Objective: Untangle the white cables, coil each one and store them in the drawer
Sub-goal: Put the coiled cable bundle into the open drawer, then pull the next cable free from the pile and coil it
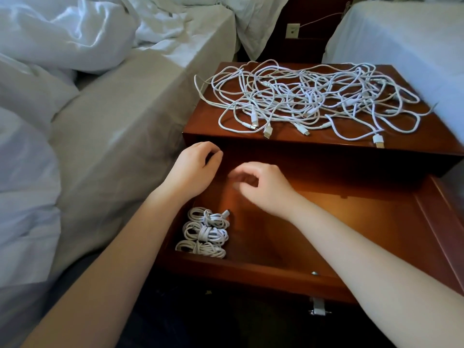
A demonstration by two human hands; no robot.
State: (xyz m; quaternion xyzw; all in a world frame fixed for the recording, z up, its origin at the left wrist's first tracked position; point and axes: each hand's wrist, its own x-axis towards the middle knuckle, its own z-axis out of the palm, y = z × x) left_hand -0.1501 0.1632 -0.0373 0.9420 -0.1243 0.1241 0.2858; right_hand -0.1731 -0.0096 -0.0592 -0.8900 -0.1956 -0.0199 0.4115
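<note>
So the nightstand (200, 121) sits between two beds, the left bed (113, 116) right against its side and the right bed (401, 33) off its back-right corner. The cable tangle (308, 99) covers most of the top, with plugs trailing to the front edge. The drawer (251, 268) sticks out in front, below the top. Three coiled cables (204, 232) sit in a row in its front-left corner. The left hand (194, 167) and right hand (263, 189) hover over its back-left part.

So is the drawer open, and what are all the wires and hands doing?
drawer: pulled open.
coiled cables: three bundles, in the drawer's near left corner.
tangled cables: loose heap on the nightstand top.
left hand: loosely curled, holding nothing.
right hand: blurred, loosely curled over the drawer, seems empty.
bedding: rumpled.
</note>
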